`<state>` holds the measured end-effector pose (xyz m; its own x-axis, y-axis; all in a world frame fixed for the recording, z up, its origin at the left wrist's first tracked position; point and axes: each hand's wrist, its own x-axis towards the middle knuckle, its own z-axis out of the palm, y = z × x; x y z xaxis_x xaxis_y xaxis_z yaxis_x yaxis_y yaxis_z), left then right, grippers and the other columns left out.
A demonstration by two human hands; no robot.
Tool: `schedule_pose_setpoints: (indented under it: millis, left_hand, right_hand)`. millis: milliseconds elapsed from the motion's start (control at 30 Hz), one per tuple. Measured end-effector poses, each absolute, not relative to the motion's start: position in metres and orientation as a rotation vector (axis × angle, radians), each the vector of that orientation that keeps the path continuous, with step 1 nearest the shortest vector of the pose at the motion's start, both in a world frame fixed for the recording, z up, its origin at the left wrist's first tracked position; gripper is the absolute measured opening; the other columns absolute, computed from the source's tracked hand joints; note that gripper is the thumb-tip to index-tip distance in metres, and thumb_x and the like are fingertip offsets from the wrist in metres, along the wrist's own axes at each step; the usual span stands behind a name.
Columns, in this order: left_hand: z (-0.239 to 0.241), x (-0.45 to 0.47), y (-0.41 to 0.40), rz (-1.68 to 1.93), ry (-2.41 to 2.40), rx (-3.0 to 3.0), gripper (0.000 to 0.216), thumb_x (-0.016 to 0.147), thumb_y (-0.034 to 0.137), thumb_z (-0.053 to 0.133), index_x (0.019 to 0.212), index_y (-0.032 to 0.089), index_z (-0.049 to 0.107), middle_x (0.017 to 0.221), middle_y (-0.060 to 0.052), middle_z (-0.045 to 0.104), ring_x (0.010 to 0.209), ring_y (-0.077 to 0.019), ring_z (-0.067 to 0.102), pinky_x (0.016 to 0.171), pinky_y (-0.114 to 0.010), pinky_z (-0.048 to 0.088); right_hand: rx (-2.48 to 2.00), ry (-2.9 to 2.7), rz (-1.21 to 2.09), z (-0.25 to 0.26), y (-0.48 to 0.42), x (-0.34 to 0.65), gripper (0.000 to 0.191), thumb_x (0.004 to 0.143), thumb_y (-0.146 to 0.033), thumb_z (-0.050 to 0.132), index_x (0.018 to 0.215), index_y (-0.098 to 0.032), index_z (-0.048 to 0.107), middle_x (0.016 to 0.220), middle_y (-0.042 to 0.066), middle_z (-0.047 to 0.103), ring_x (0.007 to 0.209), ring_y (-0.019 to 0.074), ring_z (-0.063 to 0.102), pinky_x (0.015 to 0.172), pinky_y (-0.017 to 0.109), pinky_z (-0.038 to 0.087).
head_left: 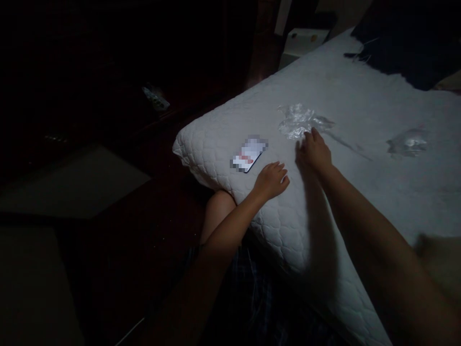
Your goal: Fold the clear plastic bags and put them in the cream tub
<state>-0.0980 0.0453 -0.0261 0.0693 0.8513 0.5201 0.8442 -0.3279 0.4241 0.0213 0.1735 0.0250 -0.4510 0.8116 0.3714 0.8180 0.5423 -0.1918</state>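
My left hand (271,181) is over the edge of a white quilted mattress (288,226), fingers loosely spread and holding nothing. Just beyond it lies a phone (249,154) with its screen lit and partly blurred out. Farther right, my right hand (317,151) reaches forward with bent fingers a little apart. Its fingertips are at the near edge of a crumpled clear plastic bag (297,120); whether they touch it is hard to tell. I see nothing held in that hand. A second crumpled piece of clear plastic (408,142) lies to the right on the bed.
Dark cloth (406,43) is heaped at the bed's far right. A pale box (304,43) stands behind the far edge. On the dark floor are a plastic packet (155,97) and a flat pale panel (75,185). My knee (218,211) is against the mattress side.
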Motion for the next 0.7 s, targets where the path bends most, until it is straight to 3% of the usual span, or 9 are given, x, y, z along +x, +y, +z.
schedule_pose_setpoints:
  millis: [100,233,400,700]
  left_hand:
    - [-0.024,-0.098,0.045,1.094,1.821,2.296,0.022,0.08,0.021,0.044,0.093,0.013,0.06,0.114,-0.011,0.057,0.114,-0.0224,0.045,0.097,-0.042,0.034]
    - [-0.024,-0.097,0.045,1.065,1.836,2.292,0.022,0.08,0.022,0.045,0.093,0.013,0.06,0.114,-0.011,0.057,0.113,-0.0224,0.045,0.097,-0.041,0.034]
    - [-0.024,-0.098,0.046,1.093,1.833,2.298,0.021,0.079,0.022,0.045,0.09,0.013,0.061,0.111,-0.01,0.058,0.111,-0.0225,0.046,0.094,-0.04,0.036]
    - [-0.026,-0.098,0.047,1.146,1.834,2.306,0.018,0.079,0.021,0.047,0.089,0.014,0.061,0.108,-0.009,0.06,0.11,-0.0215,0.048,0.095,-0.04,0.036]
  right_hand:
    - [-1.33,-2.472,-0.019,0.012,0.185,0.016,0.048,0.087,-0.027,0.032,0.127,-0.002,0.032,0.129,0.026,0.035,0.114,0.029,0.037,0.086,0.044,0.033]
    - [-1.378,-2.484,-0.11,-0.004,0.181,0.019,0.041,0.085,-0.024,0.033,0.119,-0.003,0.041,0.107,0.023,0.052,0.098,0.0284,0.048,0.079,0.043,0.036]
    - [-1.453,-2.357,-0.289,-0.008,0.165,0.025,0.032,0.084,-0.027,0.033,0.098,-0.006,0.053,0.094,0.02,0.054,0.09,0.0279,0.047,0.073,0.04,0.035]
    - [-1.583,-2.272,-0.316,-0.005,0.115,0.054,0.026,0.08,-0.029,0.037,0.075,-0.011,0.056,0.069,0.013,0.056,0.064,0.0213,0.048,0.058,0.031,0.03]
